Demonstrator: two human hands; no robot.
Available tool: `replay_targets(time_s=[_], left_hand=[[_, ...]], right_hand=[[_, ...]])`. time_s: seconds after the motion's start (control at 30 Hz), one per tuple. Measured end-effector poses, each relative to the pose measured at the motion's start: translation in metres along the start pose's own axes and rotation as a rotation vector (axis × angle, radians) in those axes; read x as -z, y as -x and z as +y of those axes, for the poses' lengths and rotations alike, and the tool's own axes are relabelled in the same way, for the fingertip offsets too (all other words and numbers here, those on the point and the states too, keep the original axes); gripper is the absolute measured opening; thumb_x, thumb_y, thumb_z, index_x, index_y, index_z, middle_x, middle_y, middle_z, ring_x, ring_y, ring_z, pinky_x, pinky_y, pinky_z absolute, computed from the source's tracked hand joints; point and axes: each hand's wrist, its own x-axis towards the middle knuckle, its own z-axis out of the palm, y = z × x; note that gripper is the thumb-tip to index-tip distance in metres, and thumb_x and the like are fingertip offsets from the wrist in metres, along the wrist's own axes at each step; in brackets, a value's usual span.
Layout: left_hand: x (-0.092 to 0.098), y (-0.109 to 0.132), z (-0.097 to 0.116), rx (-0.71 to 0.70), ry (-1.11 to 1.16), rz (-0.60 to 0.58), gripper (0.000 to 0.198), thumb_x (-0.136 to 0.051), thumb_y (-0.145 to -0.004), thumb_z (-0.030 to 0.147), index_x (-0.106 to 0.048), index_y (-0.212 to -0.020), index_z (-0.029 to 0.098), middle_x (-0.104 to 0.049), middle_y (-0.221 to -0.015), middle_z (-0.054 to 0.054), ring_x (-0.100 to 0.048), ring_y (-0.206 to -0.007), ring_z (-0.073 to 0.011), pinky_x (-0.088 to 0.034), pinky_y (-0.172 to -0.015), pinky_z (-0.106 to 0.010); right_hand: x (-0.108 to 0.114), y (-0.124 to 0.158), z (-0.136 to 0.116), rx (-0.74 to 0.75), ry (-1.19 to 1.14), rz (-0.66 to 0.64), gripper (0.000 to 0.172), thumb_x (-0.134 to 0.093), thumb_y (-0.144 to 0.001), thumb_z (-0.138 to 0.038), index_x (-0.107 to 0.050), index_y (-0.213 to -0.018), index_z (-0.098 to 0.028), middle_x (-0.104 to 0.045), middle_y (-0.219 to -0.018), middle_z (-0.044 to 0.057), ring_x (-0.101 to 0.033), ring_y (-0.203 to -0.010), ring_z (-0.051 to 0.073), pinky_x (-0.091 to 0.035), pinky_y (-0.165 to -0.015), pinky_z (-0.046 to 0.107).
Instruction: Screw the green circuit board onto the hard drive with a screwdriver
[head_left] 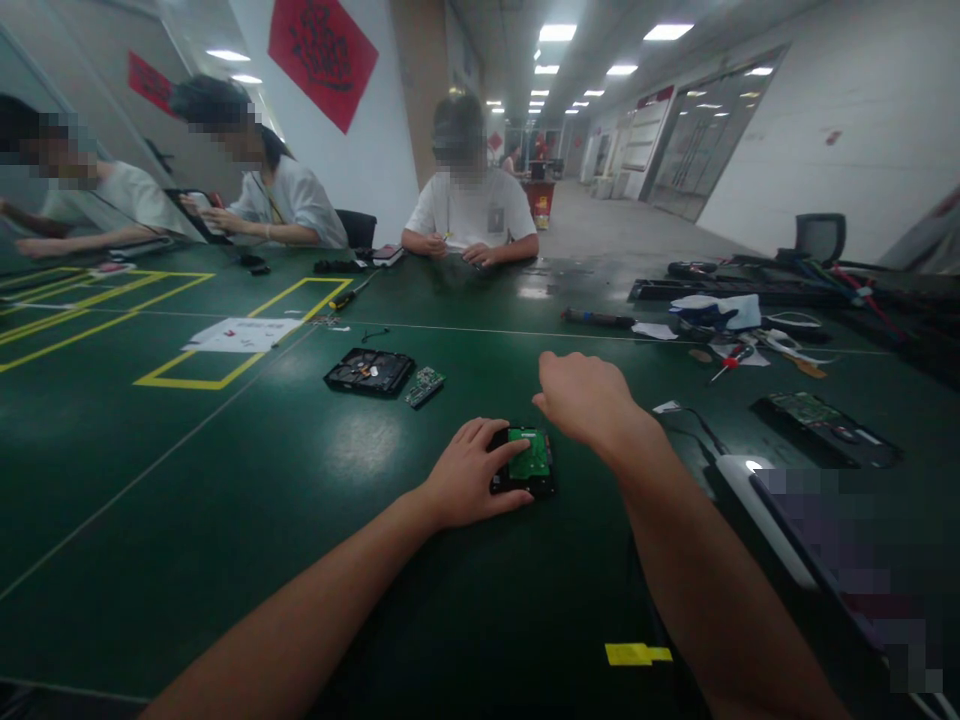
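My left hand (463, 478) rests over a hard drive (534, 455) that lies flat on the dark green table, its green circuit board facing up. The thumb is along the near edge, the index finger reaches onto the board, and the other fingers curl at the far left corner. Above and to the right of the drive, my right hand (589, 400) is raised with its fingers curled into a fist. Whatever may be inside that fist is hidden from this side.
Ahead on the left lie an opened drive case (370, 372) and a loose circuit board (425, 387). Another drive (825, 428), a red screwdriver (731, 364) and a device with a screen (817, 560) are at right. A person (472, 215) sits opposite.
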Motion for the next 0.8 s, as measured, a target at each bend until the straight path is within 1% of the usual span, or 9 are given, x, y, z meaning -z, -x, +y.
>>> replay_targets(time_s=[0.13,0.2,0.27,0.37,0.47,0.53,0.63,0.7,0.8], left_hand=[[0.000,0.000,0.001,0.000,0.005,0.013,0.073,-0.073,-0.089,0.068,-0.058,-0.150,0.031,-0.047,-0.155,-0.013,-0.047,-0.141,-0.0392,-0.040,-0.119,-0.061],[0.001,0.001,0.001,-0.003,0.002,0.012,0.073,-0.073,-0.089,0.068,-0.059,-0.150,0.031,-0.047,-0.154,-0.014,-0.047,-0.140,-0.0391,-0.040,-0.119,-0.061],[0.002,0.001,0.001,-0.005,0.001,0.008,0.073,-0.073,-0.089,0.068,-0.059,-0.150,0.029,-0.047,-0.153,-0.014,-0.047,-0.140,-0.0391,-0.041,-0.119,-0.060],[0.003,0.001,0.001,-0.007,-0.001,0.001,0.073,-0.071,-0.090,0.069,-0.059,-0.150,0.029,-0.047,-0.153,-0.015,-0.046,-0.141,-0.0394,-0.041,-0.118,-0.061],[0.005,0.001,0.002,0.000,-0.001,-0.010,0.073,-0.071,-0.091,0.069,-0.058,-0.151,0.030,-0.047,-0.154,-0.014,-0.046,-0.142,-0.0395,-0.040,-0.119,-0.062],[0.005,0.001,0.002,0.006,0.003,-0.015,0.072,-0.071,-0.091,0.069,-0.058,-0.151,0.030,-0.047,-0.155,-0.014,-0.045,-0.142,-0.0395,-0.040,-0.119,-0.062],[0.004,0.001,0.002,0.008,0.010,-0.015,0.073,-0.071,-0.090,0.068,-0.057,-0.152,0.031,-0.046,-0.156,-0.014,-0.045,-0.142,-0.0398,-0.040,-0.119,-0.062],[0.003,0.001,0.001,0.008,0.011,-0.013,0.073,-0.071,-0.090,0.068,-0.056,-0.152,0.032,-0.046,-0.156,-0.014,-0.045,-0.142,-0.0399,-0.040,-0.118,-0.062],[0.001,0.001,0.000,0.004,0.012,-0.001,0.074,-0.072,-0.090,0.068,-0.056,-0.152,0.032,-0.046,-0.155,-0.014,-0.045,-0.141,-0.0403,-0.040,-0.118,-0.063]], right_hand=[[0.000,-0.001,0.002,0.087,-0.043,-0.002,0.031,-0.068,-0.088,-0.016,-0.068,-0.119,-0.018,-0.078,-0.114,0.016,-0.075,-0.104,0.035,-0.052,-0.079,0.039],[0.000,-0.001,0.005,0.152,-0.073,-0.018,0.030,-0.069,-0.087,-0.015,-0.068,-0.117,-0.021,-0.078,-0.116,0.012,-0.074,-0.106,0.032,-0.052,-0.080,0.037],[0.000,0.000,0.009,0.152,-0.075,-0.018,0.026,-0.069,-0.092,-0.026,-0.068,-0.117,-0.019,-0.077,-0.116,0.014,-0.074,-0.105,0.033,-0.052,-0.081,0.039],[-0.002,0.000,0.013,0.040,-0.038,0.004,0.034,-0.058,-0.101,-0.040,-0.069,-0.119,-0.013,-0.077,-0.112,0.022,-0.074,-0.102,0.038,-0.052,-0.079,0.043],[-0.003,-0.003,0.015,0.018,-0.062,0.010,0.030,-0.057,-0.100,-0.032,-0.070,-0.118,-0.013,-0.077,-0.110,0.022,-0.075,-0.099,0.037,-0.051,-0.077,0.042],[-0.002,-0.005,0.015,0.068,-0.105,0.017,0.025,-0.060,-0.095,-0.022,-0.070,-0.116,-0.015,-0.078,-0.111,0.018,-0.074,-0.101,0.034,-0.051,-0.078,0.039],[-0.002,-0.005,0.016,0.154,-0.165,0.008,0.029,-0.060,-0.090,-0.013,-0.069,-0.117,-0.017,-0.078,-0.114,0.013,-0.073,-0.105,0.028,-0.050,-0.085,0.036],[-0.001,-0.004,0.016,0.168,-0.165,-0.003,0.028,-0.059,-0.093,-0.017,-0.068,-0.119,-0.017,-0.077,-0.116,0.014,-0.073,-0.106,0.028,-0.051,-0.086,0.036],[-0.003,-0.004,0.018,0.060,-0.085,0.006,0.031,-0.054,-0.100,-0.033,-0.066,-0.121,-0.014,-0.076,-0.116,0.020,-0.073,-0.104,0.035,-0.052,-0.083,0.042]])
